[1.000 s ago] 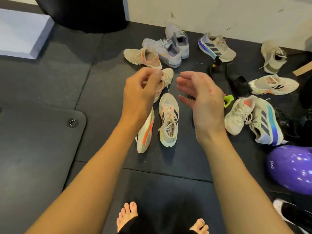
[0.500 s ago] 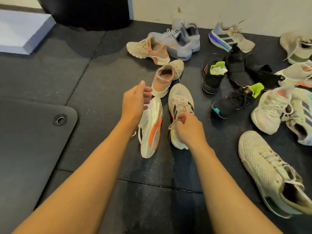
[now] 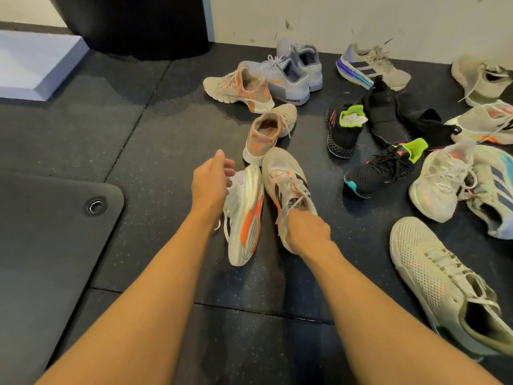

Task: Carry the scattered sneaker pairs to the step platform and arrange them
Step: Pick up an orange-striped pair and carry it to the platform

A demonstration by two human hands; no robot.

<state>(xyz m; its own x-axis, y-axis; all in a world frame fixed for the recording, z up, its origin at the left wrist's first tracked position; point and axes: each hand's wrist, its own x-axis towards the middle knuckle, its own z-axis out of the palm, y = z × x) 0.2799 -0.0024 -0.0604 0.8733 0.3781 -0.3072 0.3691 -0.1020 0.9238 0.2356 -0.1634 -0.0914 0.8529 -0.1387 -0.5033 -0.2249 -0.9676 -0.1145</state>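
Two cream mesh running shoes with orange flashes lay side by side in the middle of the floor. The left running shoe (image 3: 244, 215) was tipped on its side, showing a ridged white-and-orange sole. The right running shoe (image 3: 286, 182) sat upright with its loose laces on top. The right grip (image 3: 308, 232), a bare hand, was curled round the near, laced part of the right running shoe. The left grip (image 3: 211, 184) was wide and relaxed, with its fingertips at the far end of the left running shoe; whether they touched it could not be told.

Just beyond lay a beige-and-orange trainer (image 3: 269, 132), with its mate (image 3: 238, 87) further off against a grey pair (image 3: 288, 76). Black knit sneakers with neon-green tongues (image 3: 383, 168) lay to the right, and a cream open-mesh shoe (image 3: 444, 282) lay near right.

The pale lilac step platform (image 3: 36, 65), flat-topped with a bevelled edge, stood far left, well apart from the shoes. The speckled black rubber floor tiles (image 3: 155, 140) met a scuffed white wall (image 3: 361, 18). A smooth dark mat (image 3: 41, 232) with a metal eyelet (image 3: 95, 206) covered the near left.
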